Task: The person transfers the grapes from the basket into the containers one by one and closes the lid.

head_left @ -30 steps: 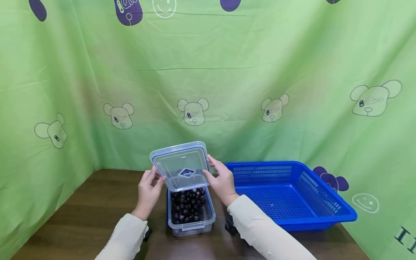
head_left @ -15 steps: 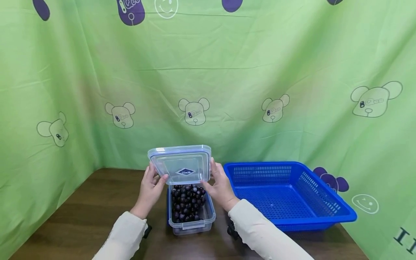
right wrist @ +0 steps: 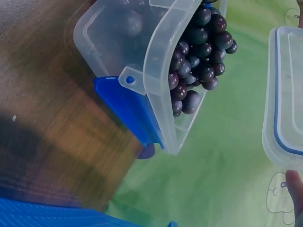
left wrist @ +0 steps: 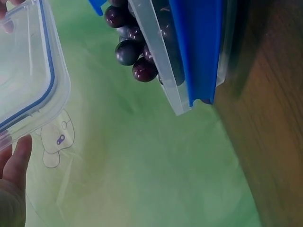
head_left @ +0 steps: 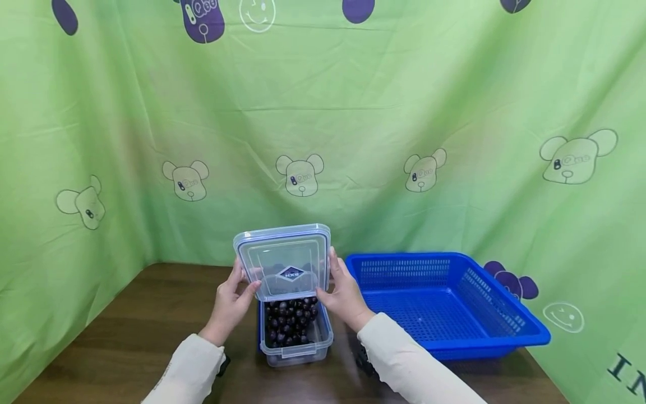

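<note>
Both hands hold a clear lid point(head_left: 272, 255) with a blue seal line and a dark diamond label, tilted up above the back of a clear food container point(head_left: 298, 354). My left hand point(head_left: 228, 307) pinches its left edge, thumb toward me. At its right edge, my right hand point(head_left: 348, 298) grips it the same way. Dark purple grapes point(head_left: 287, 326) fill much of the container, whose rear part is hidden behind the lid. In the left wrist view, a blue latch flap point(left wrist: 199, 52) hangs on the container's side; another blue flap point(right wrist: 125, 106) shows in the right wrist view.
A large blue perforated basket point(head_left: 429, 317) stands to the right of the container, close to my right forearm. The brown wooden table point(head_left: 126, 336) ends at a green printed curtain point(head_left: 353, 129) behind and at both sides.
Still held in both hands, the lid tipped back half a second ago and now stands more upright again, slightly further right than a second ago. Container and basket stay in place.
</note>
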Tool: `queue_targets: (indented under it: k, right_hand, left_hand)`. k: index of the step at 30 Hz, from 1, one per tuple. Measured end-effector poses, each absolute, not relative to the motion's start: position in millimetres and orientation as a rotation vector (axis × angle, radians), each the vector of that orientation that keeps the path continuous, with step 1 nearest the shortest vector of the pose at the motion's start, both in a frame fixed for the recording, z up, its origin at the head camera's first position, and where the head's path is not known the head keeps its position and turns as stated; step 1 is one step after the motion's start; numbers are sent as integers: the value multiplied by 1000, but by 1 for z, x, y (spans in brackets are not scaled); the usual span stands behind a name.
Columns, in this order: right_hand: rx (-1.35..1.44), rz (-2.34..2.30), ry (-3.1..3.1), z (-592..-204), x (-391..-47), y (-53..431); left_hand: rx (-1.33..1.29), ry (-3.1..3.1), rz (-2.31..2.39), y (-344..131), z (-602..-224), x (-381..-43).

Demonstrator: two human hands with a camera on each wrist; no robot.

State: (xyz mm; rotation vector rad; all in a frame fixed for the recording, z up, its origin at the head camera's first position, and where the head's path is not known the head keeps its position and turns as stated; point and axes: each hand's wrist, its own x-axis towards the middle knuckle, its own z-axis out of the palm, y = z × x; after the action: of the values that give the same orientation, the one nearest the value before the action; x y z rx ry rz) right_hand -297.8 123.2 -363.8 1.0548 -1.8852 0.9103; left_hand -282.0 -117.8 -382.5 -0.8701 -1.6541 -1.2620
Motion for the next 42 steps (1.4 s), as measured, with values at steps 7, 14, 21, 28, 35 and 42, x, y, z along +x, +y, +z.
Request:
queue_targets:
  k: [7, 14, 21, 28, 35, 42]
  right_hand:
    - [980, 996, -2028, -361, -293, 124]
    - [803, 1195, -2223, -351, -290, 122]
    - [724, 1423, -2386, -340, -294, 122]
    - [677, 1702, -2498, -336, -296, 123]
    - [451, 1830, -2701, -329, -297, 122]
    - [319, 1846, -2855, -330, -296, 121]
  left_hand:
    - [-745, -1643, -1265, -115, -379, -279]
    - [-569, -1823, -1242, -114, -368, -279]
    - [-378, -2069, -1365, -115, -359, -280]
    - [-201, -2202, -1788, -115, -349, -279]
    - [-89, -2331, -1934, -118, -350, -282]
    - [-76, -2433, -2174, -125, -352, -284]
